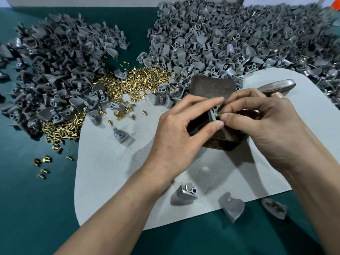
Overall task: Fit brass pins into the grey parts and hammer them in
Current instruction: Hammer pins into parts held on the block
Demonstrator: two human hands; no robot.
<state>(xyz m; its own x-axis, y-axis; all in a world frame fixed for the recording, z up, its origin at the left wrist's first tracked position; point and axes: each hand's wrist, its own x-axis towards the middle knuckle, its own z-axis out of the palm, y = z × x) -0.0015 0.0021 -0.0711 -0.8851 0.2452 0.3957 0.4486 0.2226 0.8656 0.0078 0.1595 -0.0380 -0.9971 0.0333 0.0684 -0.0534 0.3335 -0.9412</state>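
My left hand pinches a small grey part between thumb and forefinger, just above a rusty metal block. My right hand pinches a brass pin at the part's hole. Loose brass pins lie heaped at the centre and spill to the left. A hammer lies behind my right hand, its handle hidden.
A pale grey mat covers the green table. Dark grey parts are piled at left, a larger heap of grey parts at the back right. Three loose parts lie near the mat's front edge.
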